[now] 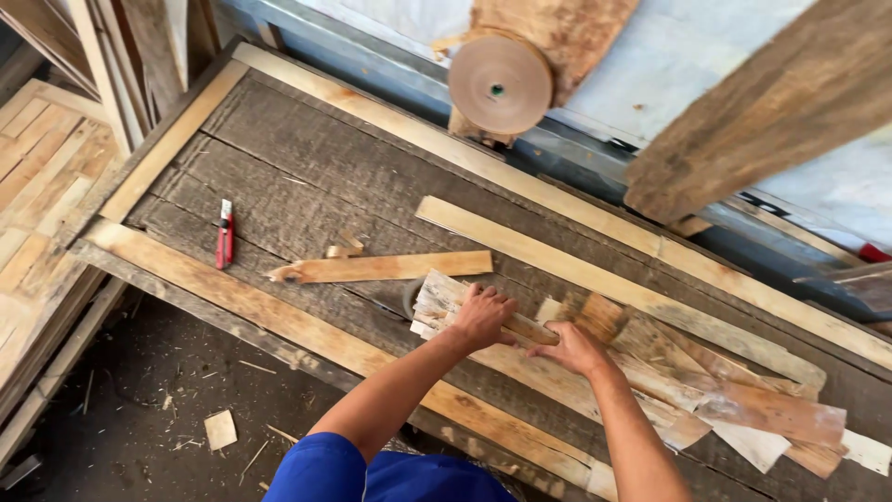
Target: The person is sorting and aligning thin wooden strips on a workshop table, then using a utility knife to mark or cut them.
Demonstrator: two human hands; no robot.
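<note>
A bundle of thin wood veneer strips [446, 307] lies on the grey worktable [307, 177], near its front edge. The left hand [483, 316] presses down on the bundle with fingers curled over it; the right hand [576, 349] is clenched around a wooden-handled brush [595, 316] laid across the strips. More veneer pieces [743, 409] fan out to the right. The brittle strips could split or slide apart if the pressing hand shifts. A red utility knife [224, 234] lies well apart, and a brown tape roll [499, 84] stands behind.
</note>
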